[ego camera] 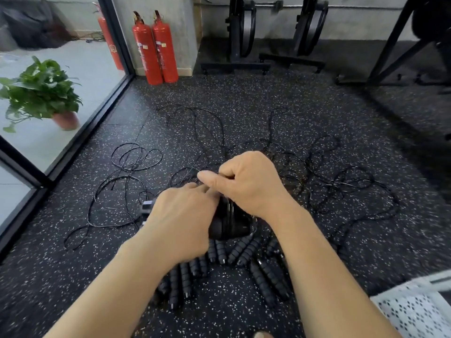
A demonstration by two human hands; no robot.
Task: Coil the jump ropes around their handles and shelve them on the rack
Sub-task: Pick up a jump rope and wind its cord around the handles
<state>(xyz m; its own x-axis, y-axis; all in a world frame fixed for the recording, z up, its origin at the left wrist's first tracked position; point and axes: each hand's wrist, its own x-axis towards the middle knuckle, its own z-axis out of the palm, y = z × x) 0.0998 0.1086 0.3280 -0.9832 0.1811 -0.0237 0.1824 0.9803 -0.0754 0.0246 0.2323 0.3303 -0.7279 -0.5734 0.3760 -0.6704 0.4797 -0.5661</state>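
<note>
Nearest, fanned on the speckled floor (244,311): loose ribbed handles (244,252), lying within reach. Just above, grips a paired handle bundle (230,226) in the left hand (180,223), fingers curled round it, seemingly as a steady spool. Pinches the thin cord (189,170) between thumb and forefinger of the right hand (249,184), probably for tension. Beyond, sprawls uncoiled ropes (336,181). Farthest, two fire extinguishers (156,47).

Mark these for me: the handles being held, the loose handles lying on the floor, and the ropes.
held handles (230,225): head view, black butt ends nearest the camera.
loose handles (241,251): head view, one ribbed grip on the floor.
ropes (339,184): head view, crossing strands at right.
</note>
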